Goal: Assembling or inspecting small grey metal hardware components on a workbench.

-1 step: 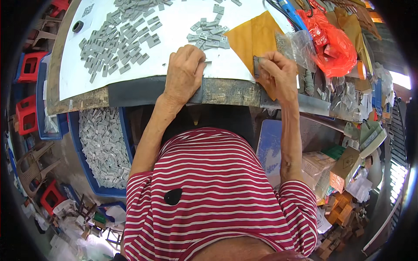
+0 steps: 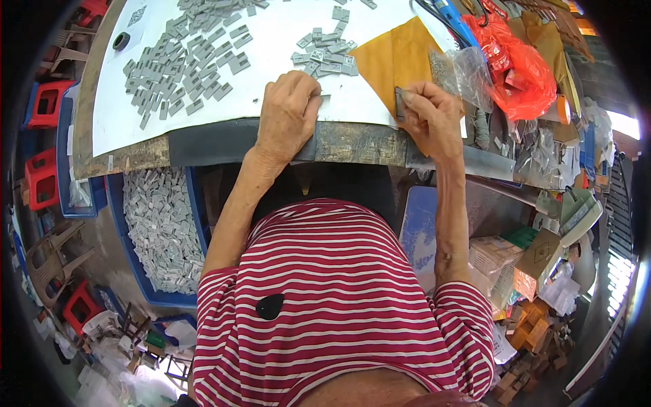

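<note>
My left hand [image 2: 288, 108] is over the near edge of the white-topped table. Its thumb and finger are pinched on a small grey piece [image 2: 326, 97], of which only a tip shows. To the right, my right hand [image 2: 434, 115] grips a dark grey flat piece [image 2: 399, 107] between thumb and fingers, above the tan sheet [image 2: 386, 61]. Beyond my left hand lies a small heap of grey rectangular pieces with cut-outs [image 2: 325, 54]. A larger spread of similar grey pieces [image 2: 183, 68] covers the table's left side.
A blue bin [image 2: 139, 278] full of grey pieces stands below the table's left edge. A red plastic bag [image 2: 522, 74], clear plastic [image 2: 468, 74] and a blue tool [image 2: 453, 20] with a cable crowd the right. A black ring [image 2: 121, 41] sits at far left. Cartons [image 2: 539, 261] are stacked lower right.
</note>
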`<state>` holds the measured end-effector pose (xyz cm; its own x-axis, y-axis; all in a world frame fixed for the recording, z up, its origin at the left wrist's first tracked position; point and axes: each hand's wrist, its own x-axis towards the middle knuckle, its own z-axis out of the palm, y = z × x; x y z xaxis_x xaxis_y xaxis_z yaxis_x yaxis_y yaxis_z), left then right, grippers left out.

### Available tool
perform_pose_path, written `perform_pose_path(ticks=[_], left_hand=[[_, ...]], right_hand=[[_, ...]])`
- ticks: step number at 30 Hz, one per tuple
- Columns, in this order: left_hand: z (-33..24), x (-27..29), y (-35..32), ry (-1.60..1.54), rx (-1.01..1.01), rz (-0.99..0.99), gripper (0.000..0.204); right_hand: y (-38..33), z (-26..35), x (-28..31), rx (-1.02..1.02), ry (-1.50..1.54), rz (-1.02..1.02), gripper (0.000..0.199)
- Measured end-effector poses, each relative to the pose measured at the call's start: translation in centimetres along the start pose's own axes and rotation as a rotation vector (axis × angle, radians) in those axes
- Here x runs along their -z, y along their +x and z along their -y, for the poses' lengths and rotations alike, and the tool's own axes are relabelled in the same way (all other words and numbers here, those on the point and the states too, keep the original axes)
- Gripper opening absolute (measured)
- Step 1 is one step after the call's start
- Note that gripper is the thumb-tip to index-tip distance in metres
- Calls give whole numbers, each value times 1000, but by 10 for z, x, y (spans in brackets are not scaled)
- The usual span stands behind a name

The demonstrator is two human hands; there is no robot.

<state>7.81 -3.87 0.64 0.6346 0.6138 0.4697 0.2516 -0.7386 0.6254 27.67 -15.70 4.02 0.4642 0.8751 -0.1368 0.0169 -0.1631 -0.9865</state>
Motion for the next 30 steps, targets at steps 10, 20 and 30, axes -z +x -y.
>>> perform_pose_path(ticks=[10, 20, 30], left_hand=[[-30, 16, -2, -566, 473, -13, 19], [-33, 18, -7, -1074, 617, 52, 20], [-30, 17, -11, -1007, 639, 31, 18]], right_hand=[[-4, 4, -34, -239, 502, 203, 6], [-12, 10, -62, -188, 303, 223, 9], [-14, 4, -67, -177, 361, 209, 8]])
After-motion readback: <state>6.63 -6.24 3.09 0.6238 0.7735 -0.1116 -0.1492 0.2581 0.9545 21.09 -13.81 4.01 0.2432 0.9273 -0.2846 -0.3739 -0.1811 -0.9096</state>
